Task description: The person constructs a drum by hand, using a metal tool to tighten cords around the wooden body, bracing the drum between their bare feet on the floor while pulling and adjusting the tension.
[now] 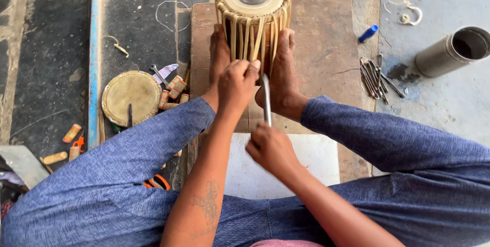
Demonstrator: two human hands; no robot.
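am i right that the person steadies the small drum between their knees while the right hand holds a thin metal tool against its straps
Not quite: the head view shows the drum clamped between the bare feet, not the knees. The right hand does hold the thin metal tool against the straps.

left hand (236, 84) fisted forward, right hand (270, 148) clenched nearer, forearms extended

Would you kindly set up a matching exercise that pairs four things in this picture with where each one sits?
Things:
1. small drum
2. metal rod
3. round drum skin
4. metal cylinder

Places:
A. lying on its side on the floor at the far right
B. flat on the floor to the left of the wooden board
C. clamped between the person's bare feet
D. gripped in the right hand

Pairs: 1-C, 2-D, 3-B, 4-A
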